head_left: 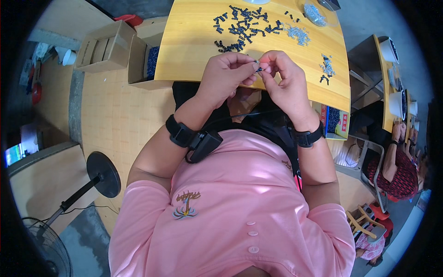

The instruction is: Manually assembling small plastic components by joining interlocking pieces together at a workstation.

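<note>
Over the near edge of the yellow wooden table, both my hands meet fingertip to fingertip. My left hand pinches a small dark piece, mostly hidden by the fingers. Thumb and forefinger of my right hand close on the same spot, from the other side. Past the hands lies a loose spread of small black plastic parts. Beside it is a pile of tiny silvery-grey pieces. A smaller mixed heap of grey and black pieces sits near the table's right side.
A clear tub of small pieces stands at the far right of the table. Left of the table are open cardboard boxes. A fan stands at lower left. On the right, other people sit by another table with white bowls.
</note>
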The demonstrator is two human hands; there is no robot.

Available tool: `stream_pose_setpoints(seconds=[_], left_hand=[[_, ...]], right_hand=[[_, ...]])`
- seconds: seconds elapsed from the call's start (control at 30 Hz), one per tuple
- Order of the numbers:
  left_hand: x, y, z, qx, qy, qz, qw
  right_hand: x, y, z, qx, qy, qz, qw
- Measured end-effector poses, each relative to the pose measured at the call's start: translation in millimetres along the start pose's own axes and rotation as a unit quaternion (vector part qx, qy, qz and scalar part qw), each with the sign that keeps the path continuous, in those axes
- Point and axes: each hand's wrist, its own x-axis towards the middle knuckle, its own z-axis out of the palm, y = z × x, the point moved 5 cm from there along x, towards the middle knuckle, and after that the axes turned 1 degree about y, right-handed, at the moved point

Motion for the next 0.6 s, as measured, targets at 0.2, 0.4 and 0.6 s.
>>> stream_pose_setpoints(seconds=[0.2, 0.4, 0.6], left_hand=[[-1.5, 2.0, 1.2, 0.007, 0.001, 0.045, 0.999], [-1.0, 3.9, 0.3, 0.033, 0.011, 0.057, 0.998], [0.9, 4.8, 3.0, 0.027, -0.001, 0.073, 0.997]], right_hand=[[-0.9, 5.6, 1.4, 0.021, 0.007, 0.015, 1.0], [-1.5, 20.3, 2.6, 0.317, 0.002, 0.135, 0.939], [-8.1, 36.1, 4.8, 0.263, -0.043, 0.215, 0.94]])
